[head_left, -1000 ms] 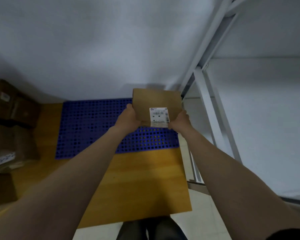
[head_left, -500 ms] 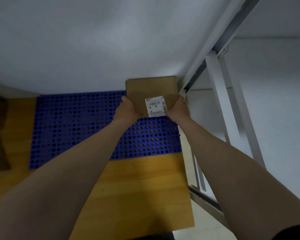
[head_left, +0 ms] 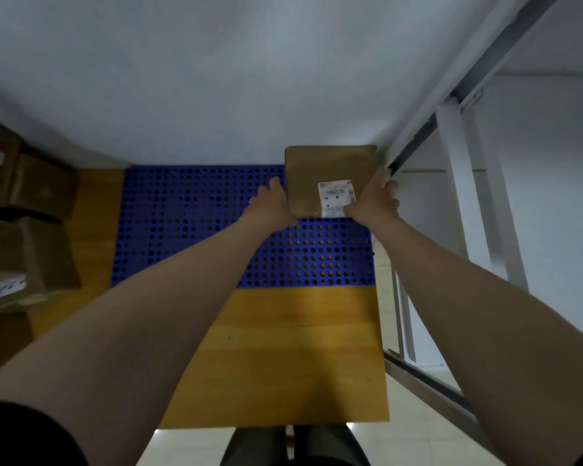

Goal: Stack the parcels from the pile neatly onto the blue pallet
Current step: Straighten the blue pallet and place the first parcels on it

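Wooden tabletop (head_left: 300, 348) against a white wall carries 1 blue pallet (head_left: 189, 230), with 1 parcel (head_left: 327, 173) at its far right corner between 2 hands on outstretched arms — left hand (head_left: 271, 205) gripping the left edge, right hand (head_left: 374, 203) gripping the near right corner — pile (head_left: 31, 230) well apart, far left.

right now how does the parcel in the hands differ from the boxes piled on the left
The held parcel is gripped by the left hand and right hand over the blue pallet; the pile sits untouched off it. The held parcel lies square, label up; the pile's boxes lean unevenly. Both are brown cardboard with white labels.
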